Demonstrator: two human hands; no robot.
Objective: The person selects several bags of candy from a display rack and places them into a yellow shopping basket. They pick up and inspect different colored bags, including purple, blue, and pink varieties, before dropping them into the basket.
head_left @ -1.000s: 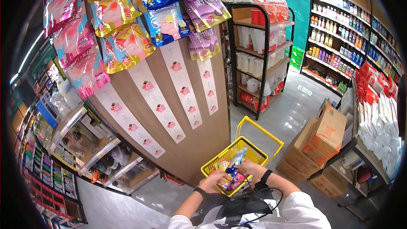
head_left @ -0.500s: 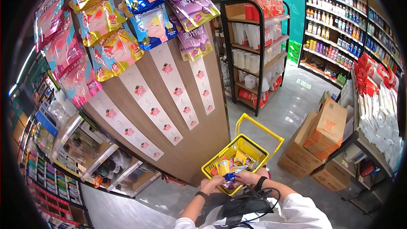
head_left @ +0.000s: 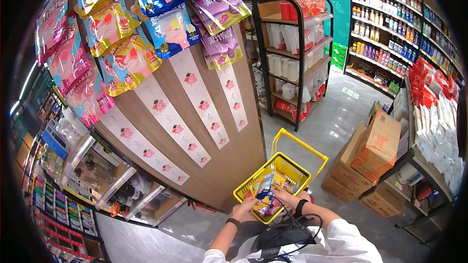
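Observation:
Over the yellow shopping basket (head_left: pixel 237 196), a blue candy bag (head_left: pixel 265 183) is held up between my two hands. My right hand (head_left: pixel 281 195) grips its right side with bent fingers. From the left, my left hand (head_left: pixel 247 204) closes on the dark blue lower end; its fingertips are small and partly hidden. Several yellow, pink and purple candy bags lie in the basket beneath, partly covered by my hands. Blue candy bags (head_left: pixel 171 29) of similar colours hang on the display board at upper left, beside yellow candy bags (head_left: pixel 129 63) and purple ones (head_left: pixel 222 48).
A wooden display board (head_left: pixel 234 165) with strips of hooks stands to my left. The basket's yellow handle (head_left: pixel 302 146) points away from me. Cardboard boxes (head_left: pixel 375 148) are stacked on the right, by a shelf of white packages (head_left: pixel 438 126). A black-framed rack (head_left: pixel 297 63) stands ahead.
The blue bag has risen and turned so more of its face shows above my hands. My right hand has moved up and slightly left. The hanging bags appear shifted slightly left.

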